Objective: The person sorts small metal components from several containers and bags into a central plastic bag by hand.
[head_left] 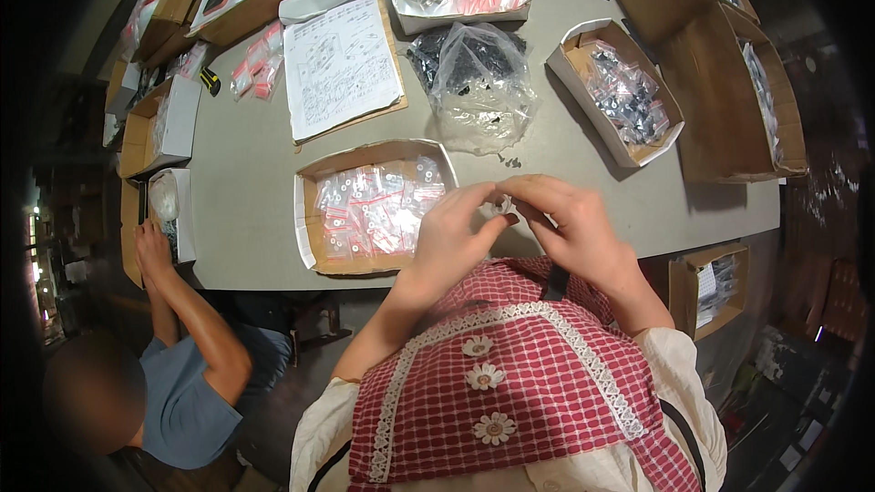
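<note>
At the table's near edge my left hand (pixel 453 232) and my right hand (pixel 570 217) meet at the fingertips. Both are closed in a pinch around a small clear plastic bag (pixel 498 204), mostly hidden by the fingers; its contents cannot be made out. Just beyond them lie several small dark screws (pixel 510 162). To the left of my left hand stands an open cardboard box (pixel 307 228) of small clear bags with red seals and white ring-shaped pieces. A large clear bag (pixel 483 91) of black parts rests past the screws.
An open box (pixel 583 105) of bagged dark parts stands right, beside taller cartons (pixel 706 82). Behind are a box of red-sealed bags (pixel 460 11) and a printed drawing sheet (pixel 342 64). A yellow-black cutter (pixel 211 82) lies left. A co-worker (pixel 196 355) reaches into a left-hand box (pixel 185 219).
</note>
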Tool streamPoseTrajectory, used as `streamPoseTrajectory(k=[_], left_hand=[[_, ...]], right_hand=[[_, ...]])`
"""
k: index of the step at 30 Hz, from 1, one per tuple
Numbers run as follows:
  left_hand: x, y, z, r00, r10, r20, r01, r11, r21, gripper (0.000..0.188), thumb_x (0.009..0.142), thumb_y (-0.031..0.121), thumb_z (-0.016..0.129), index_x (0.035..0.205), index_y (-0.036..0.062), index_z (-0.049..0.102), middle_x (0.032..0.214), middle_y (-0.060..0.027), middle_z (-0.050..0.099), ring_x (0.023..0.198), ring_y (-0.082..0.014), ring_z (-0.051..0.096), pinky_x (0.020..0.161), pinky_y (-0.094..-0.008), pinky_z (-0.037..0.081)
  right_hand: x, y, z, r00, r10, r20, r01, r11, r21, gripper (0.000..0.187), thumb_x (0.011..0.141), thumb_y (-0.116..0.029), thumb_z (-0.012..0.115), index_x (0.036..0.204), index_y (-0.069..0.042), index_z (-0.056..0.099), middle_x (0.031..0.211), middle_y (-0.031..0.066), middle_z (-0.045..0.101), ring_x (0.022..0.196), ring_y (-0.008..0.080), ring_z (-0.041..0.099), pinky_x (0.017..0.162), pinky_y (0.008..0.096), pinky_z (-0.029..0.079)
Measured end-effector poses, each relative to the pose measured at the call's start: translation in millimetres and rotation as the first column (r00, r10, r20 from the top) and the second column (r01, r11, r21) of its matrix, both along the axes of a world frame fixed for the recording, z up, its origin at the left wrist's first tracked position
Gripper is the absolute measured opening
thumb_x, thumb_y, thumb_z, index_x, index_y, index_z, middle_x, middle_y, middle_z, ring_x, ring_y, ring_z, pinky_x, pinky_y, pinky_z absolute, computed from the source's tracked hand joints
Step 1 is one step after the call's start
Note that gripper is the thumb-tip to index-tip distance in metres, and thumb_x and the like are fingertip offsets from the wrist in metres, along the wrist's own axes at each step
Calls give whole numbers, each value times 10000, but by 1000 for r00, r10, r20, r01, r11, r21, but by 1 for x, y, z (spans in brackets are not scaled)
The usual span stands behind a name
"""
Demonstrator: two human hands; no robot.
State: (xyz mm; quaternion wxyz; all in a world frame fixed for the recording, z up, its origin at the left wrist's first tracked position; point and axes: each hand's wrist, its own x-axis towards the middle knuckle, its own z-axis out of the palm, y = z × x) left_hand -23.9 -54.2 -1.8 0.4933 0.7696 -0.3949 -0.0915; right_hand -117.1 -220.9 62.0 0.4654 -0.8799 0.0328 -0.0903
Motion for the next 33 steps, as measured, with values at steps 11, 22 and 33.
streamPoseTrajectory(k=[11,22,33], left_hand=[[-1,-2,6,999,-16,-50,13,998,-62,326,819,138,784,1108,26,679,1008,-146,717,918,-332,693,789,-401,548],[10,4,-6,998,60,-9,-60,995,-76,311,812,93,817,1093,26,703,1004,-86,727,748,-154,654,606,-269,492],[7,4,-3,999,39,-11,-39,999,-22,309,808,103,820,1087,34,707,1009,-91,730,800,-185,675,630,-286,501]], right_hand=[[-3,2,-4,988,-36,150,44,998,-47,406,817,102,599,1205,-11,644,1142,165,684,974,345,687,798,368,561],[-3,-21,-99,976,-195,-96,128,871,-474,261,795,1,591,1051,-21,642,987,147,620,908,354,649,778,434,549],[-10,-29,-117,970,-188,-156,137,948,-288,136,797,-64,638,921,-10,633,909,146,636,846,325,651,725,403,538]])
